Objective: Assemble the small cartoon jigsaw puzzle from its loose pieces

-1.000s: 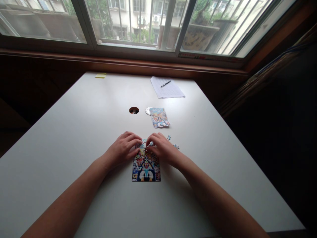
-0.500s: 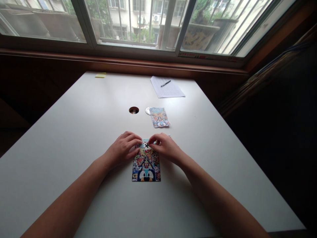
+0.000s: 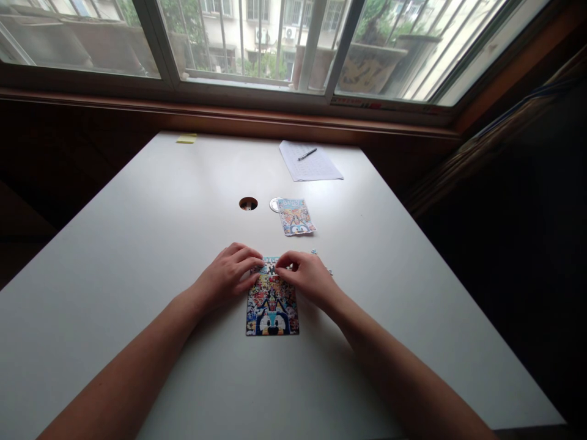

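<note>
A small jigsaw puzzle, mostly assembled, lies flat on the white table, with a blue cartoon dog's face on its near part. Pale gaps show in its upper part, around a dark puzzle piece. My right hand reaches over the upper right of the puzzle, thumb and forefinger pinched at that piece. At the upper left edge rests my left hand, holding nothing, its thumb apart from its curved fingers. Loose puzzle pieces lie just beyond my right hand, partly hidden by it.
Farther back, a printed picture sheet partly covers a round silvery disc. A cable hole opens beside them. Papers with a pen and yellow sticky notes lie near the far edge, below the window.
My right hand has shifted slightly down and toward me, showing more of the loose pieces behind it. The puzzle has moved a touch to the right. My left hand stays in place.
</note>
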The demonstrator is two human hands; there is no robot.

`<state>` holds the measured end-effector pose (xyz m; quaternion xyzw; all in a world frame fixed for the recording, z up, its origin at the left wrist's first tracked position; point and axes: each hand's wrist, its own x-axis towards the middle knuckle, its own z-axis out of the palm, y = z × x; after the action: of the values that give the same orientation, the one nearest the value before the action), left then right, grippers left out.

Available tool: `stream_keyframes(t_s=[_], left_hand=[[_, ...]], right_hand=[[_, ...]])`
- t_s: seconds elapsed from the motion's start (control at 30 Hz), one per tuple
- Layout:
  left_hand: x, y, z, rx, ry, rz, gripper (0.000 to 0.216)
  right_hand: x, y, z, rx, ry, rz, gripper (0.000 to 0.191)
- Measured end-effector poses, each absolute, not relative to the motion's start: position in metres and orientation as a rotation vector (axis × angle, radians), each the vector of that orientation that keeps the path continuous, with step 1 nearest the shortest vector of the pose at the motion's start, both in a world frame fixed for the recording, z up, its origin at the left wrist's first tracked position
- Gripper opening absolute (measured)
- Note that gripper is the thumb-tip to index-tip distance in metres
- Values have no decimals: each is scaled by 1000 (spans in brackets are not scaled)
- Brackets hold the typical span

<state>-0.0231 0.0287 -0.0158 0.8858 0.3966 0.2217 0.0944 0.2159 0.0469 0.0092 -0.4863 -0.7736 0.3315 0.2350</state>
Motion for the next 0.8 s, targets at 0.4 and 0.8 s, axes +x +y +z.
stream_keyframes(t_s=[0.4,0.8], left_hand=[[-22,28,-17,2616,1184,661,24],[-21,28,-14,2624,1190,676,23]], right_hand=[[214,44,8,-1279,-2236,759,20],[216,51,-2,-1234,-2391,556,11]])
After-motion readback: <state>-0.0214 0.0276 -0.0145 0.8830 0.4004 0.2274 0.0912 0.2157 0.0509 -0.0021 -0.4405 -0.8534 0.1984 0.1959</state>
